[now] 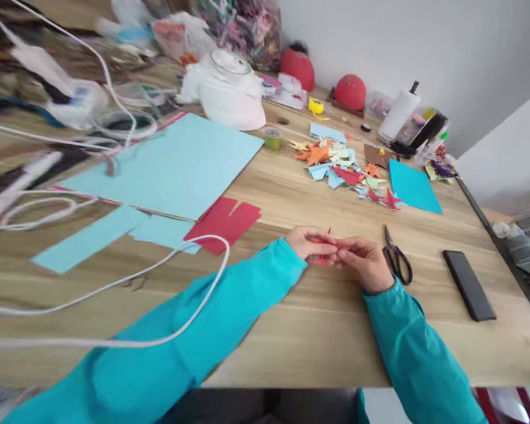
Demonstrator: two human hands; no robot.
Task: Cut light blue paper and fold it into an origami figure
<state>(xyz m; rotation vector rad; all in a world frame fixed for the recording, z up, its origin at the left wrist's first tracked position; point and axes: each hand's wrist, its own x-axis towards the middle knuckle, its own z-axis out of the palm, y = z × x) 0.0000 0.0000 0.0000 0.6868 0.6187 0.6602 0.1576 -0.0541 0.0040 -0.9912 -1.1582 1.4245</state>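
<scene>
Both hands meet above the wooden table. Between the fingers of my left hand is a small piece of folded red paper, with pointed tips showing above and below. My right hand pinches the same paper from the other side; its middle is hidden by the fingers. Black-handled scissors lie just right of my right hand. Farther back is a pile of folded paper figures in orange, red, blue and pale yellow. Cut red paper lies left of my left hand.
A large light-blue sheet and blue strips lie at left. A white cable loops across my left sleeve. A phone is at right; a teal sheet and yellow tape measure sit farther back.
</scene>
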